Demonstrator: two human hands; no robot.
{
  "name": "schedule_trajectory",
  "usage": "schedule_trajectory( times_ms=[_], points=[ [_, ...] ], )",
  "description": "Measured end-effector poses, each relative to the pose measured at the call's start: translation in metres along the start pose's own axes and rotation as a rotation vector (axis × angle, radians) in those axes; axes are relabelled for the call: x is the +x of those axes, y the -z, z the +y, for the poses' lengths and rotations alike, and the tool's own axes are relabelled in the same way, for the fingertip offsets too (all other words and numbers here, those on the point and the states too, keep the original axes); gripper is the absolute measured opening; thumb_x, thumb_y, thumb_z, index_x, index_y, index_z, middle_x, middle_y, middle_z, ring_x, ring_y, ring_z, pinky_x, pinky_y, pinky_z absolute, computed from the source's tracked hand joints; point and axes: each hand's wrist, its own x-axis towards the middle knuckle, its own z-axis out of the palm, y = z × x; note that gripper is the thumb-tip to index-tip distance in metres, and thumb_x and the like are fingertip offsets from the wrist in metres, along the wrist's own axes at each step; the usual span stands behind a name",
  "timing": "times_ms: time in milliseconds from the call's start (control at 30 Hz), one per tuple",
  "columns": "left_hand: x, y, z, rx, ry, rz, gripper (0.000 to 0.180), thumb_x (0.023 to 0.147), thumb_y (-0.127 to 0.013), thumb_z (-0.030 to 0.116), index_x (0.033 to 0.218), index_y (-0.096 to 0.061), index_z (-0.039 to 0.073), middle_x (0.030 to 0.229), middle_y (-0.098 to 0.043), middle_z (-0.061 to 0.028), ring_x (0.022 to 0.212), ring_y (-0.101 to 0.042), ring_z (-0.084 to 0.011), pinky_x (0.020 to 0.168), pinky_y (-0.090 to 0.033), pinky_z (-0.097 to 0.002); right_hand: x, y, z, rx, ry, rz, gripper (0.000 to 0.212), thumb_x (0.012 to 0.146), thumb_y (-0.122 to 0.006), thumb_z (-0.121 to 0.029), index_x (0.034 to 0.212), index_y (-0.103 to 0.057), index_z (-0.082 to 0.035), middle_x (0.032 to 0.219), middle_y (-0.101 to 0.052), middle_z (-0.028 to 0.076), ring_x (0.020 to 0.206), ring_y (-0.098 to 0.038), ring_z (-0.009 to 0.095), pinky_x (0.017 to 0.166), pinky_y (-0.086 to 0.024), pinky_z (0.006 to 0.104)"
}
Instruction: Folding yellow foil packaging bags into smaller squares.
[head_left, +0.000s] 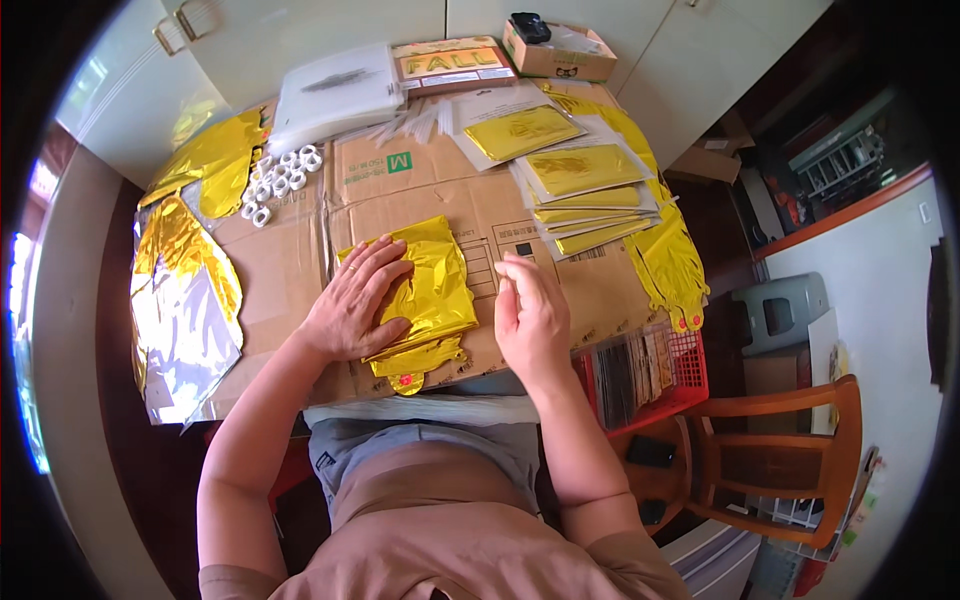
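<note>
My left hand [360, 305] lies with its fingers stretched out on a folded gold foil balloon [435, 270], pressing it against the cardboard. The balloon's lower folds and a small tab with a red mark stick out toward me. Just right of it, my right hand [532, 315] is raised with its fingers curled in. Whatever it may hold is hidden inside the curl. Beyond my right hand lies a stack of flat clear packets [590, 175] with folded gold foil inside.
Loose gold foil balloons [215, 160] lie at the left, beside a silver-backed one [185, 320]. White rolls [280, 178] cluster near clear plastic sleeves [335, 95]. A box [565, 55] stands at the back. More gold foil [668, 255] hangs at the right edge, above a red basket [688, 365].
</note>
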Motion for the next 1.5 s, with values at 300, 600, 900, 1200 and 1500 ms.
schedule_trajectory(
  times_ms=[300, 600, 900, 1200, 1500],
  points=[
    [-0.001, 0.003, 0.003, -0.001, 0.024, 0.002, 0.073, 0.086, -0.066, 0.043, 0.144, -0.043, 0.005, 0.147, -0.045, -0.0159, 0.145, -0.035, -0.0347, 0.121, -0.021, -0.0529, 0.013, -0.021, 0.023, -0.276, 0.242, -0.347, 0.04, 0.083, -0.069, -0.009, 0.123, -0.067, -0.005, 0.139, -0.056, 0.018, 0.13, -0.049, 0.039, 0.112, -0.036, 0.0498],
    [-0.004, -0.001, -0.003, -0.048, 0.044, -0.001, 0.075, 0.092, -0.061, 0.044, 0.148, -0.035, 0.002, 0.151, -0.042, -0.0187, 0.146, -0.032, -0.0374, 0.122, -0.018, -0.0543, 0.016, -0.016, 0.025, -0.229, 0.286, -0.388, 0.04, 0.081, -0.069, -0.007, 0.121, -0.07, -0.009, 0.139, -0.057, 0.017, 0.13, -0.05, 0.037, 0.111, -0.038, 0.0486],
    [-0.002, 0.0, -0.001, -0.026, 0.051, -0.013, 0.078, 0.092, -0.061, 0.048, 0.149, -0.035, 0.001, 0.151, -0.042, -0.019, 0.147, -0.032, -0.0365, 0.122, -0.019, -0.0531, 0.022, -0.006, 0.034, -0.07, 0.283, -0.436, 0.035, 0.082, -0.068, -0.006, 0.116, -0.074, -0.012, 0.14, -0.056, 0.017, 0.133, -0.048, 0.036, 0.112, -0.039, 0.0473],
    [-0.003, 0.003, -0.003, -0.024, -0.003, 0.026, 0.095, 0.081, -0.063, 0.072, 0.146, -0.042, 0.006, 0.15, -0.042, -0.0204, 0.145, -0.033, -0.0385, 0.121, -0.018, -0.055, 0.027, -0.002, 0.036, -0.092, 0.336, -0.449, 0.038, 0.082, -0.071, -0.01, 0.12, -0.07, -0.011, 0.143, -0.053, 0.016, 0.134, -0.048, 0.036, 0.112, -0.039, 0.0476],
    [-0.003, 0.005, 0.001, 0.065, 0.0, -0.047, 0.108, 0.066, -0.071, 0.079, 0.143, -0.045, 0.007, 0.153, -0.038, -0.0229, 0.147, -0.029, -0.0413, 0.122, -0.011, -0.0586, 0.03, 0.008, 0.029, -0.022, 0.295, -0.436, 0.028, 0.076, -0.073, -0.012, 0.103, -0.067, -0.006, 0.12, -0.061, 0.011, 0.112, -0.057, 0.032, 0.099, -0.047, 0.0445]
  ],
)
